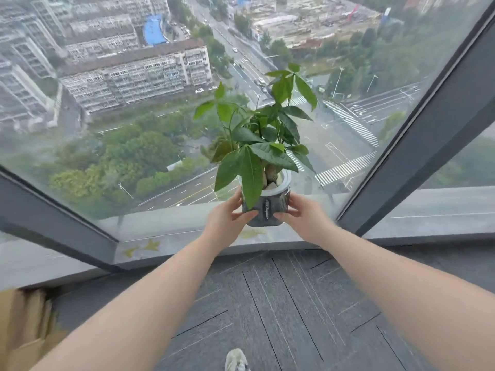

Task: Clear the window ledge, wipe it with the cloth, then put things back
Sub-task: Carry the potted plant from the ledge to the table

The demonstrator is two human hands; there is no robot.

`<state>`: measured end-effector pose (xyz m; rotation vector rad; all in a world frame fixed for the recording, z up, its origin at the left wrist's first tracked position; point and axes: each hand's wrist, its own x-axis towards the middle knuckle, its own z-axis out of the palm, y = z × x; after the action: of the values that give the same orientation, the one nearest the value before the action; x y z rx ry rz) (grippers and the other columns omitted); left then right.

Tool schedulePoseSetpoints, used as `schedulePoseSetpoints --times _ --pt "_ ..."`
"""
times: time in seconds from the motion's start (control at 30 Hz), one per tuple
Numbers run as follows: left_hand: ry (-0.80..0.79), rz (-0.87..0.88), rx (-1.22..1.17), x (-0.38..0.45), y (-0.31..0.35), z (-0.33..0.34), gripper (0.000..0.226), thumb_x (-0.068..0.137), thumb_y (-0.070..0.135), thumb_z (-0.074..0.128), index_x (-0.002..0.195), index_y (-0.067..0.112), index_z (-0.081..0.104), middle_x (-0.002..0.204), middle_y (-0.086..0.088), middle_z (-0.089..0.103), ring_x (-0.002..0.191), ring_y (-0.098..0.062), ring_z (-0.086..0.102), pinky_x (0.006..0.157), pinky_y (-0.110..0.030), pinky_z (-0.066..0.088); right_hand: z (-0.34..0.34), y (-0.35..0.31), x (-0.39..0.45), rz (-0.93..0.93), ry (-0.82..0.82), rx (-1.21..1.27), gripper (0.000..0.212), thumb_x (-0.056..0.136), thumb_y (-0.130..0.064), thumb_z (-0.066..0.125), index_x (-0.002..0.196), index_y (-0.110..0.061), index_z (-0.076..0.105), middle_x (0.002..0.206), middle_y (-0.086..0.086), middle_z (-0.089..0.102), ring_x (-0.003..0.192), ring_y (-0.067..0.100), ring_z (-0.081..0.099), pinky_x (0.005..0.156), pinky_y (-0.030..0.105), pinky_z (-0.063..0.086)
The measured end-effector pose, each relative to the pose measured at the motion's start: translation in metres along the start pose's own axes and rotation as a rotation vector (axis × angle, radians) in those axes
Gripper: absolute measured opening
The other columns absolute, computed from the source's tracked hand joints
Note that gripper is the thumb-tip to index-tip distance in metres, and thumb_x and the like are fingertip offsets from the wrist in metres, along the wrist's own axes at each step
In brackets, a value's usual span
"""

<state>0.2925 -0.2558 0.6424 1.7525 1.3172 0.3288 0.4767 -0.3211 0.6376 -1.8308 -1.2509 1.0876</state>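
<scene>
Glossy dark plastic plant pot (267,207) with smooth pale rim; matt grey ribbed carpet floor (281,303); smooth grey stone window ledge (187,231); brown cardboard box (24,325).

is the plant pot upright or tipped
Upright: the plant pot has its rim level on top, with left hand and right hand gripping its sides.

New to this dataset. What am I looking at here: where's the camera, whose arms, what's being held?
There is no robot here: a person works with two bare hands. The single picture comes from a wide-angle camera worn on the person's head, looking forward and down, so the arms reach in from the bottom edge. The left hand and right hand each have a grip on a side of a small dark grey pot holding a green leafy plant, in front of a large window over a city street. Whether the pot rests on the pale grey window ledge or is just above it, I cannot tell. Yellowish marks show on the ledge. Below lies dark grey carpet.
</scene>
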Motion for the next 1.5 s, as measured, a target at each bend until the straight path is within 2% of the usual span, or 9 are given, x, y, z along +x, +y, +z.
schedulePoseSetpoints --times 0.23,0.37,0.6,0.73,0.9,1.07,1.17,1.37,1.5 --pt "0.278 -0.058 -0.066 -0.126 0.010 -0.040 0.054 0.086 0.037 0.065 0.137 0.032 0.047 0.127 0.014 0.062 0.105 -0.008 0.066 0.098 -0.031 0.046 0.014 -0.074 -0.071 -0.197 -0.189 -0.088 0.041 0.088 -0.016 0.067 0.127 -0.022 0.056 0.121 -0.010 0.064 0.106 0.012 0.065 0.100 0.033 0.048" --pt "0.380 -0.126 -0.075 -0.206 0.016 -0.060 0.053 0.090 0.030 0.063 0.140 0.023 0.046 0.122 0.015 0.058 0.114 -0.003 0.054 0.076 0.002 0.037 0.035 -0.112 -0.121 -0.303 -0.302 -0.195 0.038 0.088 -0.017 0.066 0.125 -0.022 0.058 0.110 -0.014 0.063 0.092 0.005 0.063 0.091 0.023 0.048" --pt "0.648 -0.232 -0.062 -0.366 -0.018 -0.097 0.052 0.088 0.040 0.061 0.138 0.033 0.046 0.124 0.014 0.063 0.101 -0.009 0.064 0.081 -0.017 0.042 0.118 -0.179 -0.217 -0.483 -0.546 -0.276 0.032 0.087 -0.020 0.067 0.119 -0.022 0.061 0.102 -0.020 0.065 0.093 0.002 0.064 0.095 0.027 0.049" --pt "0.819 -0.290 -0.114 -0.481 -0.046 -0.112 0.049 0.089 0.032 0.062 0.136 0.033 0.046 0.112 0.022 0.056 0.102 -0.002 0.058 0.082 -0.018 0.039 0.186 -0.215 -0.297 -0.626 -0.697 -0.336 0.030 0.089 -0.019 0.065 0.119 -0.017 0.062 0.113 -0.010 0.068 0.096 0.002 0.062 0.070 0.006 0.042" --pt "1.008 -0.434 -0.126 -0.659 -0.101 -0.112 0.047 0.089 0.032 0.062 0.134 0.032 0.049 0.123 0.013 0.062 0.103 -0.004 0.061 0.083 -0.015 0.045 0.292 -0.238 -0.433 -0.750 -0.859 -0.359 0.025 0.086 -0.019 0.069 0.109 -0.027 0.064 0.098 -0.013 0.068 0.096 0.009 0.067 0.092 0.030 0.053" --pt "1.200 -0.575 -0.160 -0.861 -0.157 -0.091 0.043 0.080 0.050 0.065 0.120 0.034 0.059 0.107 0.021 0.064 0.095 -0.006 0.063 0.089 -0.031 0.050 0.399 -0.239 -0.608 -0.859 -1.037 -0.361 0.029 0.086 -0.019 0.069 0.114 -0.018 0.064 0.111 -0.007 0.071 0.098 0.011 0.068 0.095 0.035 0.052" --pt "1.338 -0.615 -0.190 -0.985 -0.193 -0.063 0.048 0.073 0.056 0.064 0.114 0.032 0.062 0.116 0.011 0.068 0.107 -0.010 0.063 0.096 -0.041 0.050 0.456 -0.239 -0.722 -0.922 -1.157 -0.388 0.027 0.087 -0.020 0.068 0.113 -0.019 0.064 0.107 -0.008 0.071 0.092 0.009 0.067 0.081 0.021 0.053" --pt "1.531 -0.764 -0.242 -1.195 -0.221 -0.007 0.037 0.087 0.024 0.066 0.123 0.023 0.059 0.117 0.010 0.066 0.105 -0.005 0.061 0.079 -0.004 0.043 0.544 -0.223 -0.929 -1.002 -1.380 -0.402 0.029 0.084 -0.019 0.070 0.112 -0.025 0.065 0.110 -0.008 0.071 0.096 0.009 0.066 0.089 0.027 0.051" --pt "1.672 -0.874 -0.276 -1.309 -0.241 0.040 0.041 0.085 0.031 0.068 0.124 0.031 0.059 0.114 0.019 0.062 0.101 -0.001 0.062 0.088 -0.023 0.049 0.601 -0.203 -1.048 -1.124 -1.512 -0.456 0.027 0.083 -0.022 0.070 0.109 -0.028 0.066 0.109 -0.011 0.072 0.099 0.009 0.067 0.090 0.030 0.052"
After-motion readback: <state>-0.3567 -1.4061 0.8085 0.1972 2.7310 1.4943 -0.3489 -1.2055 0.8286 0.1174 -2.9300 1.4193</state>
